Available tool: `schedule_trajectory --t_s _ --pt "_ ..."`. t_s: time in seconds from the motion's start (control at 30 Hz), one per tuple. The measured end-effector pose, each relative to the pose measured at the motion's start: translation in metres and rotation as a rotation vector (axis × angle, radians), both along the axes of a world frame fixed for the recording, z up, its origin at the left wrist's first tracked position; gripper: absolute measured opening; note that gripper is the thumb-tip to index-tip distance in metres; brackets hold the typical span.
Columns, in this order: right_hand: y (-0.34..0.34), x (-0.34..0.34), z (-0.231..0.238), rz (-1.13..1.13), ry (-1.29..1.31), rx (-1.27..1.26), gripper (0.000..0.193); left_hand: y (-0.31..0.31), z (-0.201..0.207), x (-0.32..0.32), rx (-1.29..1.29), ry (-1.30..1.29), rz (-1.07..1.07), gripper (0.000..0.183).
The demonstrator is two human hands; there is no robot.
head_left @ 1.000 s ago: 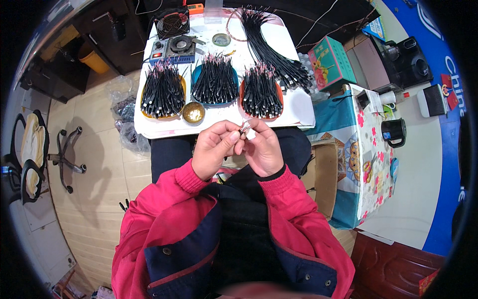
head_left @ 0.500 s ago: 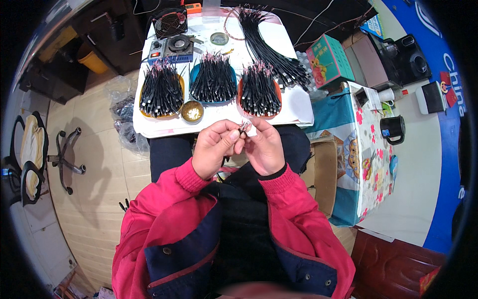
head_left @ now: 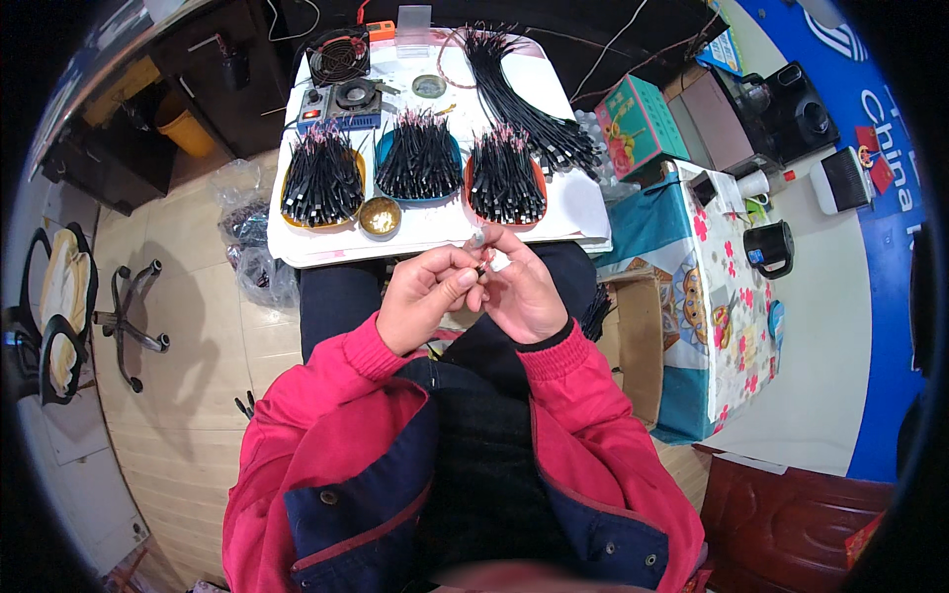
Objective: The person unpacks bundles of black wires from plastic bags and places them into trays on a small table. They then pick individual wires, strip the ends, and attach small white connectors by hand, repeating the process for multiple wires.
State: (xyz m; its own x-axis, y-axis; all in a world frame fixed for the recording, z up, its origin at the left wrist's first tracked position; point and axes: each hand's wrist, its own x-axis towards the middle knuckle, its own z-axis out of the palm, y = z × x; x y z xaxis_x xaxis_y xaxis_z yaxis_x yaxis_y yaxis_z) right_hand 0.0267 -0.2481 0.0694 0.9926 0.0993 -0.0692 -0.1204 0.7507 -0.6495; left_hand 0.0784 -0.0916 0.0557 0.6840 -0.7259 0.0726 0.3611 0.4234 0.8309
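My left hand (head_left: 432, 299) and my right hand (head_left: 526, 296) meet in front of the table's near edge, above my lap. Left thumb and fingers pinch a small dark piece (head_left: 481, 269), too small and too covered to make out fully. The right fingers close on it from the other side, with the right index finger raised. Something white (head_left: 499, 261) shows at the right thumb; I cannot tell whether it is a wrap or a loose scrap. Beyond my hands, black cables with pinkish wire ends fill a yellow tray (head_left: 289, 215), a blue tray (head_left: 459, 148) and a red tray (head_left: 541, 182).
On the white table (head_left: 326, 251) stand a small bowl (head_left: 380, 218), a blue electrical unit (head_left: 341, 109), a fan (head_left: 338, 56) and a round glass dish (head_left: 429, 86). A long cable bundle (head_left: 524, 109) lies at the far right. Right of me are an open cardboard box (head_left: 643, 346) and a cloth-covered table (head_left: 707, 326).
My right index finger has lifted away from the pinch. The left hand keeps its hold, and the whole view has shifted slightly.
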Motion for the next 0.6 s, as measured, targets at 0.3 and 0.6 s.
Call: schedule_trajectory --t_s 0.3,0.6 --pt "-0.016 0.004 -0.039 -0.052 0.065 0.091 0.027 -0.012 -0.019 0.01 0.108 0.049 -0.106 0.016" --pt "-0.045 0.056 -0.022 0.101 0.202 -0.013 0.025 -0.028 -0.013 0.048 0.14 0.131 -0.104 0.019"
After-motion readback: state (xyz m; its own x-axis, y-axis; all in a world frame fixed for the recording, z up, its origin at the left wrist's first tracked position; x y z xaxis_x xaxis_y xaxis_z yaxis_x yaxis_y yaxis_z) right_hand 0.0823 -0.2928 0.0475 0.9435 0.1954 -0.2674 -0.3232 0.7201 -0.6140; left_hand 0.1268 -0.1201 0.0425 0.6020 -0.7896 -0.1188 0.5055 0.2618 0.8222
